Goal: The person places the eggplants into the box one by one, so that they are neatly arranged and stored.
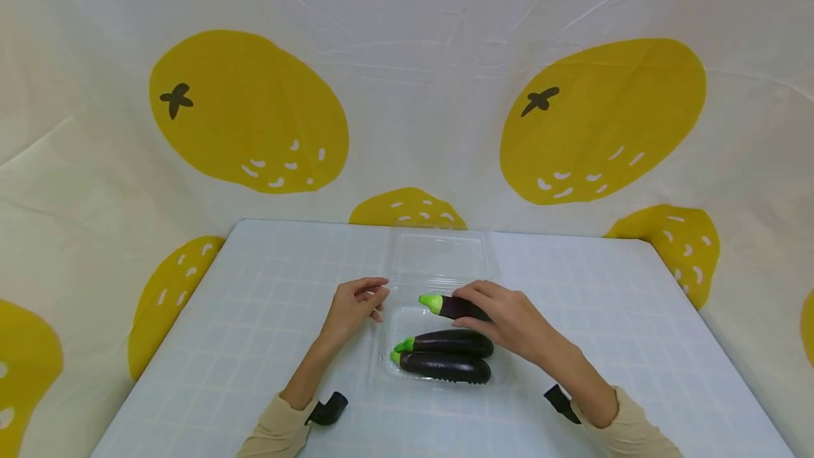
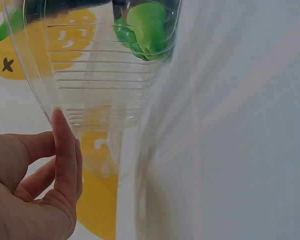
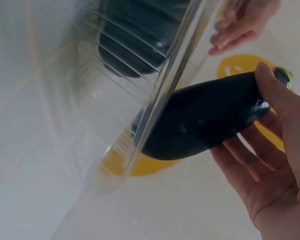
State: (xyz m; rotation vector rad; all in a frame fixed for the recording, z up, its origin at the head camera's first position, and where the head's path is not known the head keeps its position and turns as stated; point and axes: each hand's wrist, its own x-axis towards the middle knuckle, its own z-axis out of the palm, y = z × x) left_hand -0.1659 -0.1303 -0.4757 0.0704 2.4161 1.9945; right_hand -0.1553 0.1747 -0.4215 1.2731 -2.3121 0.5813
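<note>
While the right hand (image 1: 509, 320) grips a glossy dark-purple eggplant with a bright green cap (image 1: 464, 308), thumb and fingers clamped on its body, cap pointing left, the eggplant is at the far part of a clear ribbed plastic container (image 1: 407, 320). Left hand (image 1: 356, 306) beside the container's left rim, fingers loosely bent and slightly apart; contact hard to tell. Two similar eggplants (image 1: 448, 343) lie side by side inside, nearer the person. Transparent lid (image 1: 439, 256) folded back on the white table (image 1: 572, 288).
</note>
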